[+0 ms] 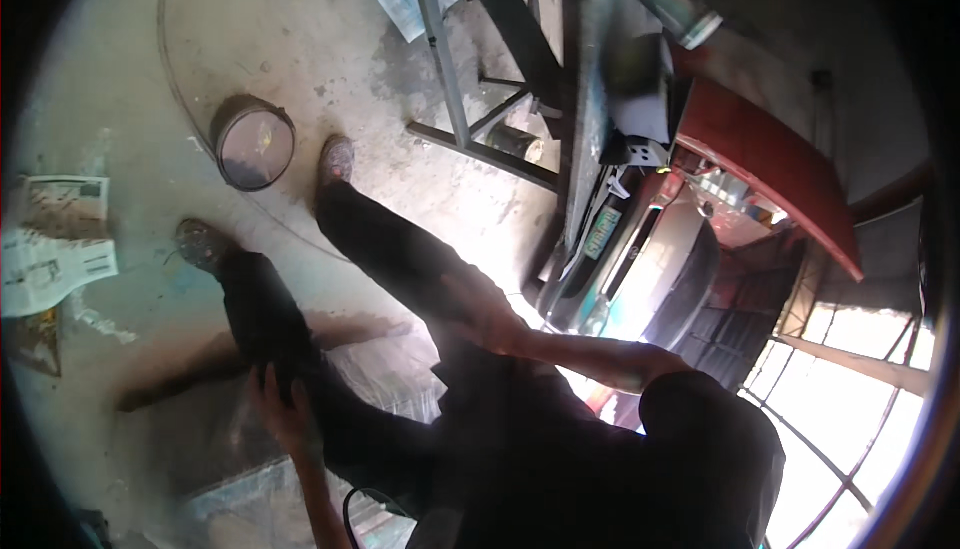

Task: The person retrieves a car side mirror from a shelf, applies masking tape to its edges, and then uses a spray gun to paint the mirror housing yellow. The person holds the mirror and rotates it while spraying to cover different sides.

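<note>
I am looking down at my own legs in dark trousers, with worn shoes (337,159) on a stained concrete floor (120,79). My left hand (281,407) comes up from the lower edge and rests on my left thigh, fingers apart and holding nothing. My right hand (482,315) lies on my right thigh in bright glare, its bare forearm reaching in from the right. It also looks empty. A dark sleeve or shoulder fills the lower right.
A round metal tin (255,142) stands on the floor beside my right shoe. Newspaper sheets (55,249) lie at the left. A dark metal frame (450,69) stands at the top. A red car (770,154) with a raised panel and grey bumper (665,269) is at the right.
</note>
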Demonstrator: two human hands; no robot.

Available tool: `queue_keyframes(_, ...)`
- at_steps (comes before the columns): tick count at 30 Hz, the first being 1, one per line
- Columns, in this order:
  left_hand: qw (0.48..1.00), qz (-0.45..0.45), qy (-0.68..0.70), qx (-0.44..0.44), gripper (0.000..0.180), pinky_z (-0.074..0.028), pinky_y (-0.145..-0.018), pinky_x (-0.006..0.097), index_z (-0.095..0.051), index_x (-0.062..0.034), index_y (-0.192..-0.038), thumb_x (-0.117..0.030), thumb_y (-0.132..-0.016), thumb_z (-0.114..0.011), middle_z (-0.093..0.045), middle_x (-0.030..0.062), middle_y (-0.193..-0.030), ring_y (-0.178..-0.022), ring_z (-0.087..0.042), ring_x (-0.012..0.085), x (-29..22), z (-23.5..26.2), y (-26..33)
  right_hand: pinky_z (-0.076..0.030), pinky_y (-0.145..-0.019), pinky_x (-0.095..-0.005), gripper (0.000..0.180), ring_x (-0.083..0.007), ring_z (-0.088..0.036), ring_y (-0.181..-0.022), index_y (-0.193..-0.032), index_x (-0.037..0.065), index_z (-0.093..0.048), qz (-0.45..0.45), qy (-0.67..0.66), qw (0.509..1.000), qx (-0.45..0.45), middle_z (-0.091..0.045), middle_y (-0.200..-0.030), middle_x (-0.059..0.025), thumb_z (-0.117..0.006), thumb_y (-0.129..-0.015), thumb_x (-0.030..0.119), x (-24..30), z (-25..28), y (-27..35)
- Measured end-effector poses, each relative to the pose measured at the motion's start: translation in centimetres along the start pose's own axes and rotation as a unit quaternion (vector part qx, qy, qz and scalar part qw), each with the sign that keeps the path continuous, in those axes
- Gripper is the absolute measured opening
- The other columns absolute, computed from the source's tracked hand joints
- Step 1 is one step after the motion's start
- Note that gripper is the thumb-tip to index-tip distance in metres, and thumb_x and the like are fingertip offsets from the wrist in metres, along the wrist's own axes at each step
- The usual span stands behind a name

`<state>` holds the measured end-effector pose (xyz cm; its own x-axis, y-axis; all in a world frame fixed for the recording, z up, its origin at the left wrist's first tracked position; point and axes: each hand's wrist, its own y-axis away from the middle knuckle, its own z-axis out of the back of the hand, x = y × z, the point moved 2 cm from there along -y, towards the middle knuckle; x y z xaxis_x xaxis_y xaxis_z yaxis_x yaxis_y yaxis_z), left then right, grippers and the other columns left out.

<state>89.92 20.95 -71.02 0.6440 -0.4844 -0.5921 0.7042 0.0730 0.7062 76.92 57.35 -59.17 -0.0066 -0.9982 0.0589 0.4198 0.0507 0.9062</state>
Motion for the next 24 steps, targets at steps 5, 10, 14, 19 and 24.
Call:
queue_keyframes(5,0.998,-0.045,-0.007,-0.036,0.043,-0.038,-0.11,0.054,-0.062,-0.0008,-0.131,-0.023,-0.094,-0.067,-0.051,0.0265,-0.141,-0.131,-0.048,0.0466,0.3,3.4,-1.4,-0.028,-0.117,-0.0588,0.084,-0.0448,-0.018,-0.149,-0.158,0.015,-0.024,-0.065,-0.263,0.962,0.022,-0.012,-0.162,-0.022,-0.067,-0.092,0.044,0.1,-0.9,-1.0)
queue_keyframes(10,0.998,-0.048,0.011,-0.044,0.044,-0.039,-0.109,0.054,-0.063,-0.0007,-0.13,-0.018,-0.09,-0.071,-0.051,0.0264,-0.141,-0.131,-0.049,0.0454,2.1,4.3,-1.6,-0.027,-0.118,-0.0596,0.087,-0.0492,-0.017,-0.147,-0.159,0.015,-0.022,-0.032,-0.025,0.999,0.027,-0.013,-0.16,-0.0271,-0.067,-0.09,0.043,2.2,0.8,-1.3)
queue_keyframes(14,0.995,-0.005,0.08,-0.058,0.046,-0.041,-0.109,0.05,-0.064,-0.0026,-0.128,-0.02,-0.088,-0.075,-0.053,0.0218,-0.139,-0.132,-0.049,0.0404,2.6,2.5,-1.3,-0.03,-0.116,-0.0591,0.089,-0.0503,-0.023,-0.144,-0.159,0.015,-0.022,-0.089,-0.059,0.989,0.106,-0.018,-0.157,-0.0298,-0.068,-0.088,0.042,4.8,2.5,-1.7)
queue_keyframes(19,0.999,0.04,0.0,-0.002,0.045,-0.039,-0.111,0.049,-0.061,-0.0061,-0.131,-0.028,-0.092,-0.068,-0.053,0.0213,-0.14,-0.131,-0.049,0.0401,3.3,1.5,-1.8,-0.037,-0.112,-0.055,0.085,-0.0506,-0.036,-0.137,-0.159,0.018,-0.024,-0.082,-0.087,0.987,0.105,-0.025,-0.154,-0.032,-0.068,-0.089,0.04,6.3,2.4,0.1)
queue_keyframes(24,0.992,-0.06,-0.085,0.069,0.037,-0.043,-0.105,0.049,-0.06,-0.0028,-0.126,-0.027,-0.098,-0.055,-0.058,0.023,-0.132,-0.122,-0.054,0.0404,-0.5,4.4,1.0,-0.038,-0.113,-0.0505,0.067,-0.0463,-0.039,-0.139,-0.15,0.018,-0.044,-0.019,-0.128,0.978,0.163,-0.031,-0.154,-0.0299,-0.067,-0.091,0.037,7.6,4.9,4.4)
